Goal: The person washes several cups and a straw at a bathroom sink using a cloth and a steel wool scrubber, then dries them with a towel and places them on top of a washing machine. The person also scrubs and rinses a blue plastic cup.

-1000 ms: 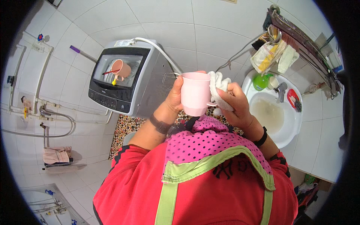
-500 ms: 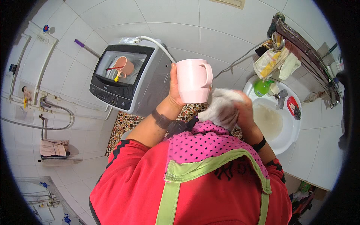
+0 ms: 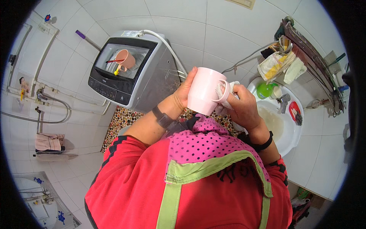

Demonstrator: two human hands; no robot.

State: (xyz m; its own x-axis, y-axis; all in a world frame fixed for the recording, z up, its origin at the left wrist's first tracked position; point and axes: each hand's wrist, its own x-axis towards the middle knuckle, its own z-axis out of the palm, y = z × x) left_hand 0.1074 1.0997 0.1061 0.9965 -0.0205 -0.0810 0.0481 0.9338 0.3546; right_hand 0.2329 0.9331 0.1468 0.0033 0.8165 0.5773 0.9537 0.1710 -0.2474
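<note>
My left hand point(image 3: 184, 89) is closed around the left side of a pale pink mug point(image 3: 203, 91), which tilts slightly in front of my chest. Its handle point(image 3: 225, 91) points to the right. My right hand point(image 3: 247, 108) is beside that handle, pinching a white cloth point(image 3: 228, 100) that reaches into the handle's loop. Part of the cloth is hidden by my right fingers and the mug.
A washing machine point(image 3: 118, 68) stands at the far left with an orange mug point(image 3: 125, 59) on its lid. The white washbasin point(image 3: 291, 131) on the right holds cloudy water, with a green bottle point(image 3: 263, 91) on its rim. Cloths point(image 3: 280, 65) hang from a rack.
The pink mug has tilted and moved slightly down and right. My right hand, with the cloth, has come from beside the mug up to its handle.
</note>
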